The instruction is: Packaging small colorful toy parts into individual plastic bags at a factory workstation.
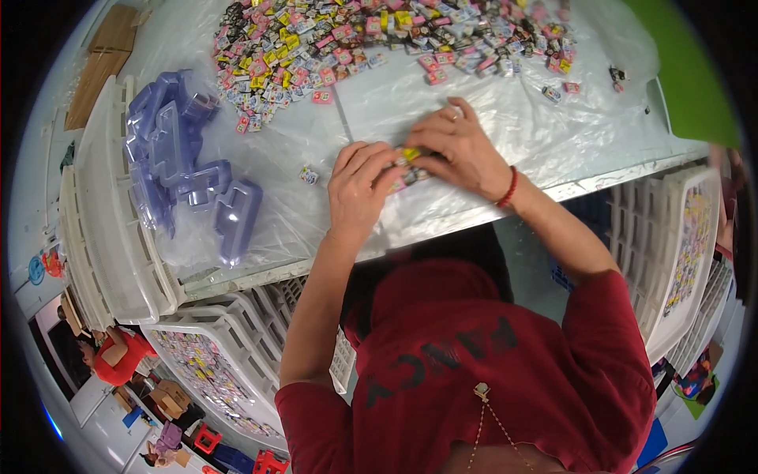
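Note:
Over the near part of the plastic-covered table, my left hand (362, 188) and my right hand (464, 152) meet around a short row of small coloured boxes (412, 155), yellow, pink and dark. The left fingers are bent and press on the row's left end. My right thumb and fingers close on it from the other side, a little smeared by motion. The fingers partly hide the row. One small white box (309, 174) lies alone just left of my left hand. Farther off spreads a big heap of similar small boxes (288, 59).
Clear bluish plastic trays (237, 221) are piled at the table's left. White crates stand beside the table; the lower-left crate (229, 316) and right crate (699, 178) hold small boxes. A green sheet (691, 71) covers the far right corner. Other people are visible at the lower left.

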The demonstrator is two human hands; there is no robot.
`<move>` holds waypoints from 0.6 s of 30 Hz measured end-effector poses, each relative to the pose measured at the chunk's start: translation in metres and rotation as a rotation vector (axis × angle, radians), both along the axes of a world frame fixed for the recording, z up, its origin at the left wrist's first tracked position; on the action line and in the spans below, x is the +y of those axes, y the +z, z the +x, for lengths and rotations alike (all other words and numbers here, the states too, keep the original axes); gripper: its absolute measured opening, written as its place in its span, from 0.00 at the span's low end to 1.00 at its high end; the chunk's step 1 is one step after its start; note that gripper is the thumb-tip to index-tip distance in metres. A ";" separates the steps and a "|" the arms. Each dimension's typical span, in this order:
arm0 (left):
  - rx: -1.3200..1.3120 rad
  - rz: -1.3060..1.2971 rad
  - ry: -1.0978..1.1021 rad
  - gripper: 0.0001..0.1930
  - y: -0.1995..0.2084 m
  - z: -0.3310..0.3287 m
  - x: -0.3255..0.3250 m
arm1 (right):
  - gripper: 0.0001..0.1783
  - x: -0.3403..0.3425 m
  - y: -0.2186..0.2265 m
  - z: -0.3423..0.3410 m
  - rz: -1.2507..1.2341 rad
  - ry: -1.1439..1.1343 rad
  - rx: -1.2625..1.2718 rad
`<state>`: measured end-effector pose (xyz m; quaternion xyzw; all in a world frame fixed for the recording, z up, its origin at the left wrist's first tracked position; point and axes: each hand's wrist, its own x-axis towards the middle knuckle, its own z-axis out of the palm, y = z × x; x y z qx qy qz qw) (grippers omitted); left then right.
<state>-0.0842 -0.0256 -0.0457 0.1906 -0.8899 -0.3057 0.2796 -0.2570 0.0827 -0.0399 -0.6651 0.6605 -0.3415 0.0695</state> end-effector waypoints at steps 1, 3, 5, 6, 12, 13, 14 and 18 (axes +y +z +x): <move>0.015 0.002 0.013 0.11 -0.004 -0.001 0.000 | 0.14 0.000 -0.006 0.001 0.009 -0.008 -0.013; 0.044 -0.038 0.030 0.11 -0.004 0.000 0.003 | 0.13 0.001 -0.002 0.003 -0.003 -0.007 -0.005; 0.075 -0.071 0.042 0.11 -0.006 0.001 0.004 | 0.12 0.000 -0.001 0.005 -0.007 -0.012 0.004; 0.084 -0.054 0.064 0.11 -0.007 0.000 0.005 | 0.12 -0.001 -0.003 0.007 -0.020 -0.034 -0.012; 0.093 -0.072 0.095 0.10 -0.010 -0.001 0.006 | 0.11 0.003 -0.011 0.015 -0.085 -0.109 0.003; 0.087 -0.079 0.098 0.10 -0.010 -0.001 0.006 | 0.11 0.004 -0.012 0.015 -0.100 -0.115 0.011; 0.087 -0.081 0.096 0.10 -0.010 -0.001 0.007 | 0.11 0.004 -0.014 0.016 -0.101 -0.116 0.012; 0.037 -0.272 0.056 0.11 -0.012 0.002 0.009 | 0.13 0.010 -0.009 0.026 -0.101 -0.119 0.170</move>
